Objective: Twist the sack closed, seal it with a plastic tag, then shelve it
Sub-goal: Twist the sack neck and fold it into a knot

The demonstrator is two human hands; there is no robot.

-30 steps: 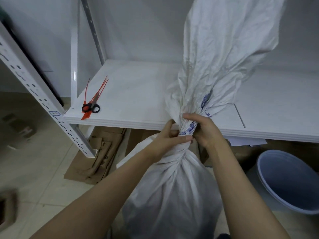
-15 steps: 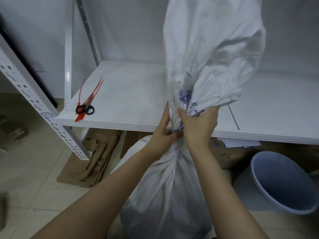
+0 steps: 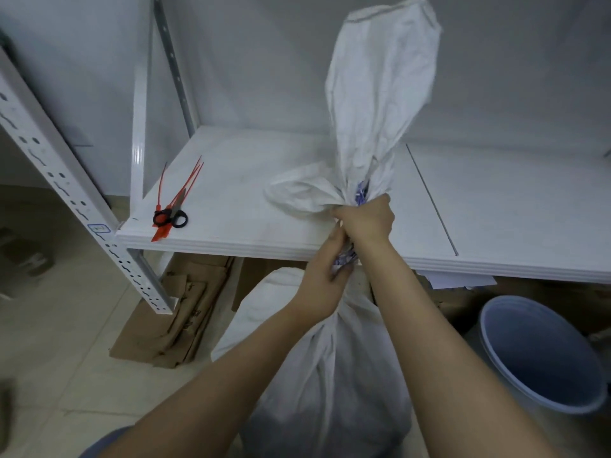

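A white woven sack [image 3: 330, 375] stands on the floor in front of the shelf, its neck gathered and twisted. My left hand [image 3: 325, 276] grips the twisted neck from the left, lower down. My right hand [image 3: 367, 219] is closed around the neck just above it. The loose top of the sack [image 3: 373, 94] stands up above my hands, with a fold hanging out to the left. Several red plastic tags [image 3: 180, 193] lie on the white shelf [image 3: 248, 200] near its left front corner, beside black-handled scissors [image 3: 172, 218].
A blue-rimmed bucket [image 3: 542, 355] stands on the floor at the right. Flattened cardboard [image 3: 172, 312] lies under the shelf. A perforated white upright [image 3: 66, 193] slants at the left. Papers stick out under the shelf edge at the right.
My right hand has risen above the left along the neck. The sack's loose top has narrowed and swung, with a fold now hanging left. The view has shifted right and up.
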